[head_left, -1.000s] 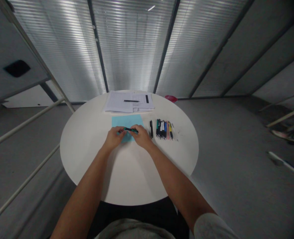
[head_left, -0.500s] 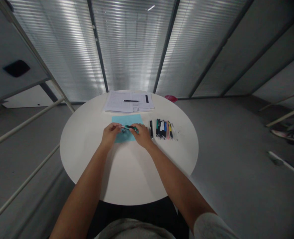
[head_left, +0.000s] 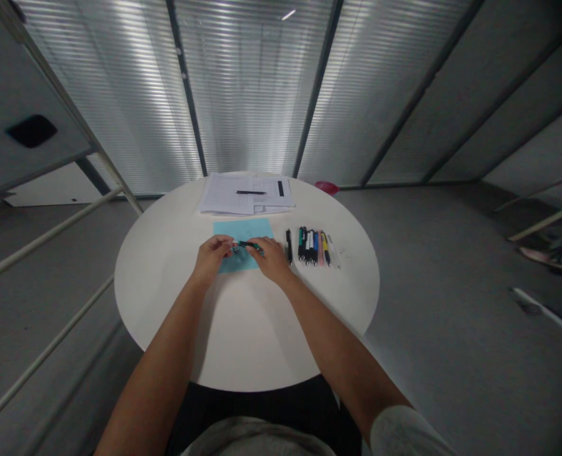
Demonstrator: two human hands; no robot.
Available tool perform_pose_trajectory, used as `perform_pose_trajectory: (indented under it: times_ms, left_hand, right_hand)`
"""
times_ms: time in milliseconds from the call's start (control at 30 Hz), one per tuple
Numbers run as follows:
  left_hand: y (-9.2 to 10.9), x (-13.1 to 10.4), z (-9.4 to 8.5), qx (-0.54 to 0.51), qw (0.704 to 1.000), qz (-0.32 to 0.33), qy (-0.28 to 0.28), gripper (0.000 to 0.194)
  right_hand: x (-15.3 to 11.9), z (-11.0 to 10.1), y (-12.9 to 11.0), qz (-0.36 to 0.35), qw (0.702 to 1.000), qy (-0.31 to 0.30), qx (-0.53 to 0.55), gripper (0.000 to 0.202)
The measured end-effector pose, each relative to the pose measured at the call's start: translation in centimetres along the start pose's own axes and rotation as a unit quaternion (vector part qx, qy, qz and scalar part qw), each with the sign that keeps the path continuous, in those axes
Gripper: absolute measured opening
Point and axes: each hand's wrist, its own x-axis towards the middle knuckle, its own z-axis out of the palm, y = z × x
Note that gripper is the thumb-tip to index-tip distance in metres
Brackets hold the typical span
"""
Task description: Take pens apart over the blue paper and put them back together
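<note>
Over a light-blue sheet (head_left: 247,227) on the table, my right hand (head_left: 272,256) grips a dark green-and-black pen barrel (head_left: 246,244), its thumb and fingers closed round the right end. My left hand (head_left: 211,253) pinches a small, thin pen part at the barrel's left end; only a pale reddish bit of it shows. Whether part and barrel are joined, I cannot tell. Tiny shiny pieces (head_left: 236,251) lie on the sheet just below, too small to name.
Right of the sheet lies a single black pen (head_left: 289,246), then a row of several pens (head_left: 313,246) and clear thin pieces (head_left: 334,252). Papers (head_left: 226,195) with a dark pen (head_left: 251,192) on top lie at the back of the round white table (head_left: 161,272).
The barrel in my right hand has shifted slightly left, closing the gap to my left fingertips. Both hands otherwise keep their places.
</note>
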Motion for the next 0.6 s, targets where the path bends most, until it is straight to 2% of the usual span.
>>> perform_pose_trajectory:
  times_ms: [400, 600]
  left_hand:
    - [0.0, -0.08, 0.28, 0.041, 0.999, 0.008, -0.006, 0.021]
    - [-0.02, -0.1, 0.15, 0.05, 0.999, 0.011, -0.013, 0.025]
  right_hand:
    - [0.05, -0.16, -0.24, 0.007, 1.0, -0.011, 0.007, 0.024]
    - [0.12, -0.33, -0.26, -0.011, 0.999, -0.024, 0.025, 0.026]
